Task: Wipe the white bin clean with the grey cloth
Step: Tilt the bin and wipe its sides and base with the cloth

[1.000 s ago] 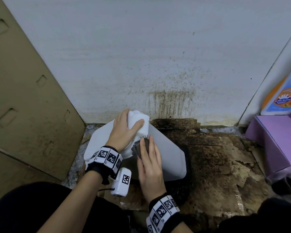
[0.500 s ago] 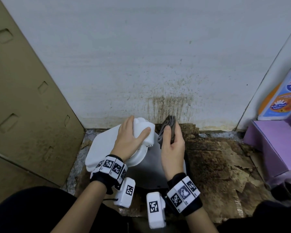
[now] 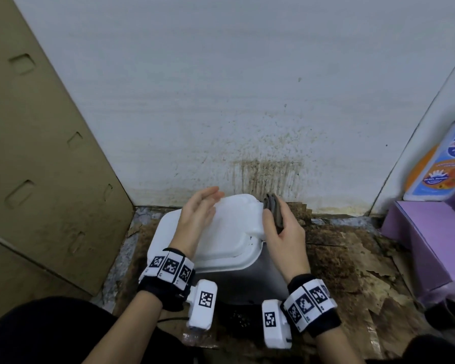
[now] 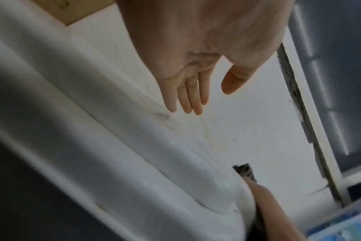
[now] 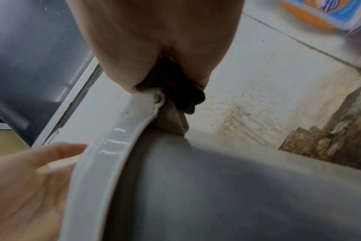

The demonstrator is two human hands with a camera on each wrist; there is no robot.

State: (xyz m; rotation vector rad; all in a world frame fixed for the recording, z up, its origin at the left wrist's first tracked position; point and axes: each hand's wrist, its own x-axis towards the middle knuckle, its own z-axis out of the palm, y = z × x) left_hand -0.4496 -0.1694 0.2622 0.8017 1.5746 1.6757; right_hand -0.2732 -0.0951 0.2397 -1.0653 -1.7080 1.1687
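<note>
The white bin (image 3: 258, 279) lies tilted on the floor by the wall, its white lid (image 3: 226, 232) facing up. My left hand (image 3: 208, 203) hovers at the lid's left side with straight fingers and holds nothing; the left wrist view shows this hand (image 4: 206, 101) spread above the bin (image 4: 134, 146). My right hand (image 3: 275, 222) grips the folded grey cloth (image 3: 272, 206) against the lid's far right corner. In the right wrist view the cloth (image 5: 181, 91) is pinched at the lid's rim (image 5: 105, 163), near the hinge.
A brown cardboard panel (image 3: 37, 179) leans on the left. The white wall (image 3: 265, 174) behind the bin is stained brown. A purple box (image 3: 426, 232) and an orange-blue bottle (image 3: 441, 164) stand at the right. Torn, dirty cardboard (image 3: 352, 258) covers the floor.
My left hand has let go of the lid's end and opened. My right hand carried the cloth from the bin's side up to the lid's far right corner.
</note>
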